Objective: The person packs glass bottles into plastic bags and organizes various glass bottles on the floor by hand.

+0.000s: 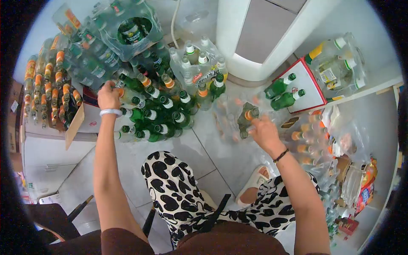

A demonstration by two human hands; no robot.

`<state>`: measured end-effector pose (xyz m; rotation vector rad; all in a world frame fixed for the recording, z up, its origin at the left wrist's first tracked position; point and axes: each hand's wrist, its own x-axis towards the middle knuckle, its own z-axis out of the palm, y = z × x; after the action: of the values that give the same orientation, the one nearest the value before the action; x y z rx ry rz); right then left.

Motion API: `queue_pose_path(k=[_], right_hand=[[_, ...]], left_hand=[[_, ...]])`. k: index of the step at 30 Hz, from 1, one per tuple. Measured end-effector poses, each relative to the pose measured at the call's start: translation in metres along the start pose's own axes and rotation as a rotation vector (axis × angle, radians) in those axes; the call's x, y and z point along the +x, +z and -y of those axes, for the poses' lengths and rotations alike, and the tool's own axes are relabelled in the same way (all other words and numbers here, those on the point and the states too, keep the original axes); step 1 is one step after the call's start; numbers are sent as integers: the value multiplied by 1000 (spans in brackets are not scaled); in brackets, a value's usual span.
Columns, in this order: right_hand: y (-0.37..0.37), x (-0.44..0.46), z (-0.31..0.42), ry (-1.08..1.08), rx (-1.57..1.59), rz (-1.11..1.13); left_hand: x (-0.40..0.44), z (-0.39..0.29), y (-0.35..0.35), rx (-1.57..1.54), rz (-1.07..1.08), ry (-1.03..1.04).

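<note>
My left hand [109,98] is closed at the neck of a clear glass bottle [129,96] with an orange band, at the back left of a group of standing bottles. Green glass bottles [146,114] crowd beside it, mixed with some clear ones. On the other side, my right hand [265,135] is closed around the neck area of a clear bottle with an orange neck label [251,114]. That bottle is in the opening of a plastic-wrapped pack [224,119] on the floor. My fingers partly cover both bottles.
Shrink-wrapped green bottles [123,49] are stacked at the back left, near rows of orange-labelled bottles [46,85]. Two green bottles [282,100] lie against a red-edged white box [309,80]. More wrapped bottles [308,138] stand right. A white appliance [250,63] rises behind.
</note>
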<state>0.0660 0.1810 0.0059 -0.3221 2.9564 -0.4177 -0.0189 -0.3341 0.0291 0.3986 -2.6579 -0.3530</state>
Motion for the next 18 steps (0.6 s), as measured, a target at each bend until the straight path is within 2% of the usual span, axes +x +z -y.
queue_pose_path(k=[2, 6, 7, 9, 11, 12, 13, 15, 16, 18], right_hand=[[3, 1, -4, -7, 19, -2], [-4, 1, 0, -6, 55, 2], [-5, 0, 1, 1, 60, 3], [-7, 0, 1, -13, 95, -34], [-9, 0, -2, -28, 87, -13], [-10, 2, -3, -51, 75, 5], [-20, 5, 1, -44, 76, 7], [-54, 11, 19, 150, 278, 245], [-65, 11, 22, 151, 275, 249], [-77, 10, 25, 319, 1110, 378]], left_hand=[[-5, -16, -34, 20, -20, -10], [-17, -33, -99, -10, -175, 177], [-21, -36, -118, -40, -151, 108], [-34, -67, -159, -203, -156, 134], [-46, -87, -193, -499, -163, 76], [-55, -103, -214, -550, -131, -17], [-61, -106, -232, -451, -140, -29], [-73, -141, -246, -551, -235, -3], [-80, -154, -249, -558, -268, -2], [-88, -166, -241, -654, -198, 46]])
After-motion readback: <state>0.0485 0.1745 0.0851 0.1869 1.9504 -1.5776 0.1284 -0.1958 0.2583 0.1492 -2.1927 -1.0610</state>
